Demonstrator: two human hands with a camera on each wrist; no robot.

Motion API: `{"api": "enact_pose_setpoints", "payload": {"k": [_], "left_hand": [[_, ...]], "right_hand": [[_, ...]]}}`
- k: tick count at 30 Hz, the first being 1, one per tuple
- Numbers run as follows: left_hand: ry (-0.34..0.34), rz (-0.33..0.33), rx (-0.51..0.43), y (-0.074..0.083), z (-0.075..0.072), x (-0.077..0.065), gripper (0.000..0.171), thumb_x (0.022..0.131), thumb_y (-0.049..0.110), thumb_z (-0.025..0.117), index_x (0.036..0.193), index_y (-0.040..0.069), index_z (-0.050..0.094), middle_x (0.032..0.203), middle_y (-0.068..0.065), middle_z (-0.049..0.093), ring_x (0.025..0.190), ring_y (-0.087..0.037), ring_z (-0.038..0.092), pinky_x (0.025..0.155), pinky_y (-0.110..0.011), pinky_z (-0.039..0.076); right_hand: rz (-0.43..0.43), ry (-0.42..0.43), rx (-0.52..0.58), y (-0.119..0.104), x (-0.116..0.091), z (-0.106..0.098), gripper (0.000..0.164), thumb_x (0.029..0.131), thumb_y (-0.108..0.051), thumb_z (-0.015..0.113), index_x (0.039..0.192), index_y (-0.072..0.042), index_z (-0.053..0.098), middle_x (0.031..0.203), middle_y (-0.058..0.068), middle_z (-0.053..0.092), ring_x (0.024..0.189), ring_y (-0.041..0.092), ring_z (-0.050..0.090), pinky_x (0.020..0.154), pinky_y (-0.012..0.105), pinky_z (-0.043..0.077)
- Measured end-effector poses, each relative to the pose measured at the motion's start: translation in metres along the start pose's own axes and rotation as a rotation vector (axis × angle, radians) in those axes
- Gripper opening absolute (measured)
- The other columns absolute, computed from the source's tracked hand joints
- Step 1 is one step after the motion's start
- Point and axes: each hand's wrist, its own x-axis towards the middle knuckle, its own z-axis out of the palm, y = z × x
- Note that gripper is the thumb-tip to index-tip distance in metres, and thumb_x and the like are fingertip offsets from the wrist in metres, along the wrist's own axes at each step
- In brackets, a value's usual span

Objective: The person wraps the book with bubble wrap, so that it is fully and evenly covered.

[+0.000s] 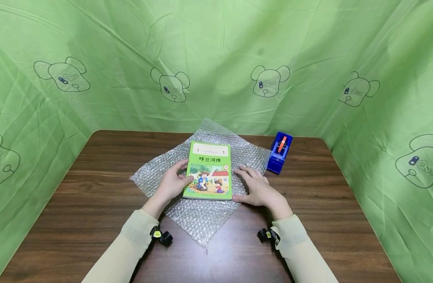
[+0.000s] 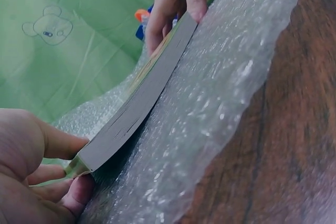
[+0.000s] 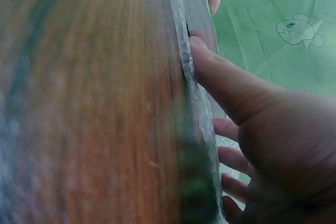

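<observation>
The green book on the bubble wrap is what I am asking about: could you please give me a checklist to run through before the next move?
1. Front cover of the green book facing up: ok.
2. Left hand gripping the book's left side: ok.
3. Right hand touching the book, thumb at the near right corner: ok.
4. Book lying flat: not ok; a dark gap shows under its left end in the left wrist view.
5. Bubble wrap showing beyond the book on every side: ok.
6. Wrap's right corner clear of the blue tape dispenser: cannot tell; they meet in the head view.
</observation>
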Motion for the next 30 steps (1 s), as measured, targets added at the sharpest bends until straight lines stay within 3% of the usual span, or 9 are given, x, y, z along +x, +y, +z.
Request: {"api": "enact_pose_setpoints", "payload": {"k": [9,19,26,30], "left_hand": [[-0.022,-0.042,-0.011,0.003,-0.002,0.0,0.072,0.098,0.003,0.076,0.164,0.009,0.049,0.146,-0.019,0.061,0.091,-0.023,0.061,0.079,-0.035,0.054],[-0.018,-0.033,0.021,0.001,-0.004,0.001,0.071,0.098,0.005,0.077,0.163,0.009,0.05,0.141,-0.018,0.063,0.091,-0.023,0.061,0.08,-0.036,0.053],[-0.021,0.047,0.188,0.001,-0.009,0.002,0.068,0.098,0.012,0.08,0.16,0.004,0.053,0.131,-0.02,0.061,0.087,-0.022,0.061,0.077,-0.034,0.053],[-0.018,0.051,0.24,0.001,-0.012,0.002,0.071,0.096,0.015,0.083,0.16,0.004,0.054,0.134,-0.022,0.058,0.087,-0.022,0.062,0.078,-0.035,0.054]], "right_hand": [[0.016,-0.009,0.002,-0.001,0.0,-0.001,0.099,0.091,-0.062,0.084,0.169,-0.019,0.043,0.177,0.016,0.031,0.164,0.047,0.021,0.124,0.079,0.022],[0.014,-0.01,-0.002,-0.002,0.001,-0.001,0.099,0.091,-0.062,0.084,0.169,-0.019,0.043,0.177,0.017,0.031,0.163,0.047,0.022,0.124,0.078,0.022],[0.013,-0.01,-0.001,0.0,0.001,0.0,0.099,0.091,-0.063,0.084,0.169,-0.019,0.043,0.177,0.016,0.031,0.164,0.047,0.021,0.124,0.078,0.022],[0.018,-0.012,0.0,-0.001,0.001,-0.001,0.099,0.09,-0.063,0.084,0.169,-0.019,0.043,0.177,0.016,0.03,0.164,0.046,0.021,0.125,0.078,0.022]]}}
